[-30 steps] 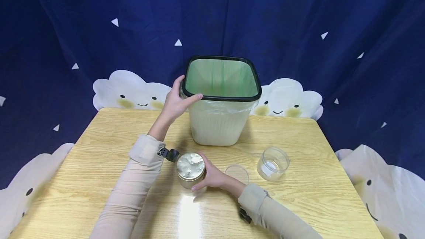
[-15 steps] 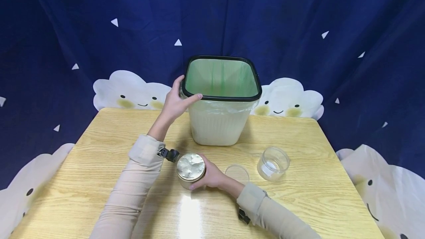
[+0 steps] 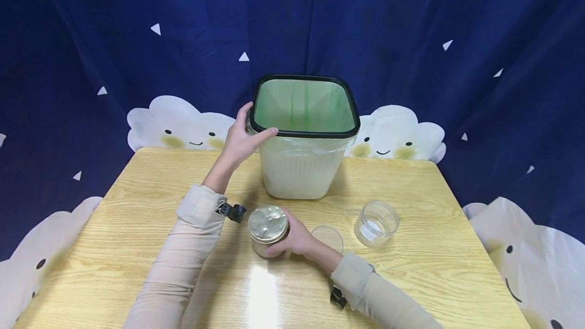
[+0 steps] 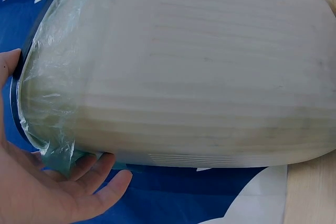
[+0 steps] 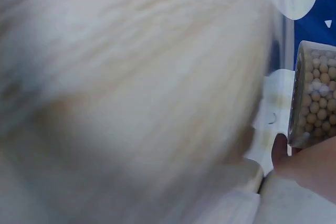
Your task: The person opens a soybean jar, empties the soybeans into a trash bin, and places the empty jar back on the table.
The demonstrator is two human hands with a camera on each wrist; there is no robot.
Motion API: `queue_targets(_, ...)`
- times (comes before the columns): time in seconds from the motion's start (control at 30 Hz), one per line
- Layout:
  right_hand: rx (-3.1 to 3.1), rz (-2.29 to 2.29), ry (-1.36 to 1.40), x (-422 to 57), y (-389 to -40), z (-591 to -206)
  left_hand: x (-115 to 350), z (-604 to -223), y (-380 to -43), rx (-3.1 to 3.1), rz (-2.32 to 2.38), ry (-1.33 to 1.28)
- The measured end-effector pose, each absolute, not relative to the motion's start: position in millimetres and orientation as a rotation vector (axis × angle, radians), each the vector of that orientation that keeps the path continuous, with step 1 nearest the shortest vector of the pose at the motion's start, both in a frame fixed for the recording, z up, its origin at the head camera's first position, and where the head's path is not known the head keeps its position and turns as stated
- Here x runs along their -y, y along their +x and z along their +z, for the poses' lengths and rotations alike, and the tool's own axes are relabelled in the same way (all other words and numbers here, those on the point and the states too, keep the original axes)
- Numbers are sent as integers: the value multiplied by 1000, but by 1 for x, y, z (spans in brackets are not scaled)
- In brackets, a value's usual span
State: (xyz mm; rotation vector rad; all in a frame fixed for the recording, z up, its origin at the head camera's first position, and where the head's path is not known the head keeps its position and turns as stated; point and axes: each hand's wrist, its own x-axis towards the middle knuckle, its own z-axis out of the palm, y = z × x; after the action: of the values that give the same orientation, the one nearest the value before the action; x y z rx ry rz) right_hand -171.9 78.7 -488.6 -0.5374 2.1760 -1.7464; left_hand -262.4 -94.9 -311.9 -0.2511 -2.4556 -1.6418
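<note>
My left hand (image 3: 240, 142) grips the near left corner of a trash bin (image 3: 301, 171), thumb over its black rim. In the left wrist view, the fingers curl beside the hanging edge of the thin plastic liner (image 4: 55, 77). My right hand (image 3: 298, 235) holds a clear jar (image 3: 261, 249) by its right side, thumb in front. The jar has a dented silver top (image 3: 268, 222). Through its wall in the right wrist view, small round beige beans (image 5: 321, 95) show packed inside. The far fingers are partly hidden behind the jar.
An uncovered clear jar (image 3: 386, 225) with a white patch at its bottom stands on the right of the wooden table (image 3: 420, 268). Between it and my right hand lies a clear round disc (image 3: 330, 237). A dark blue curtain (image 3: 183, 65) hangs behind the table.
My right hand has shifted the silver-topped jar slightly right and away from me, and the jar's top now shows at a different tilt. The left hand stays on the bin.
</note>
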Motion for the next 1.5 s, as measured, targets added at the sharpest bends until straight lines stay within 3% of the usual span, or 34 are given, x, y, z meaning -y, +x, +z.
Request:
queue_targets(0.47, -2110, -1879, -587, -91, -162, -448, 97, -313, -261, 2466, -1651, -239)
queue_targets(1.0, -2153, -1910, -660, -110, -159, -436, 102, -310, -259, 2513, -1604, -247)
queue_targets(1.5, -2513, -1646, -740, -138, -157, -418, 127, -336, -224, 2484, -1557, -366)
